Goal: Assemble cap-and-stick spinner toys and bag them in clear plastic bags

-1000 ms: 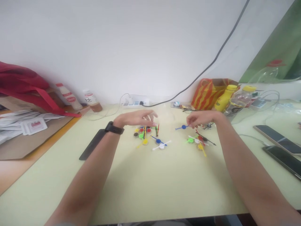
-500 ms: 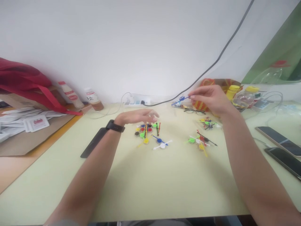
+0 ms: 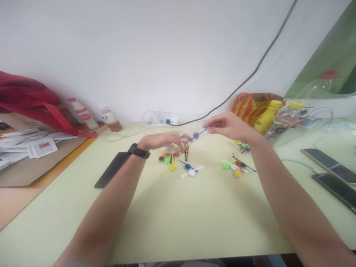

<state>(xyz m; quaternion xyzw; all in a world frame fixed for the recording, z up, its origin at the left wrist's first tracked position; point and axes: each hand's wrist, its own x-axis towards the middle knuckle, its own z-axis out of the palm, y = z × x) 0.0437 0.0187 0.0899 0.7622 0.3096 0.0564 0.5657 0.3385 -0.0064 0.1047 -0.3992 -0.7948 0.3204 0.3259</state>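
Observation:
Between the fingertips of my right hand [image 3: 230, 127], one end of a blue arrow spinner [image 3: 196, 135] with a round middle is pinched above the table. Its other end reaches the fingertips of my left hand [image 3: 167, 140]; whether they touch it I cannot tell. The left fingers are stretched out over a pile of coloured round pieces and pointers, partly hiding it. In front lie a yellow spinner [image 3: 172, 167], a second blue spinner [image 3: 188, 166] and a white spinner [image 3: 191, 172]. Below my right wrist is a group with a green spinner [image 3: 226, 165].
A black phone-like slab [image 3: 111, 170] lies under my left forearm, and two phones [image 3: 335, 191] lie at the right. Bottles [image 3: 110, 118] stand along the wall, with a power strip [image 3: 161, 121] between. White packets [image 3: 41, 146] and a red bag [image 3: 25, 96] are at the left.
My right hand has moved left and slightly down, bringing the blue arrow spinner to my left fingertips. The left hand has stayed nearly in place.

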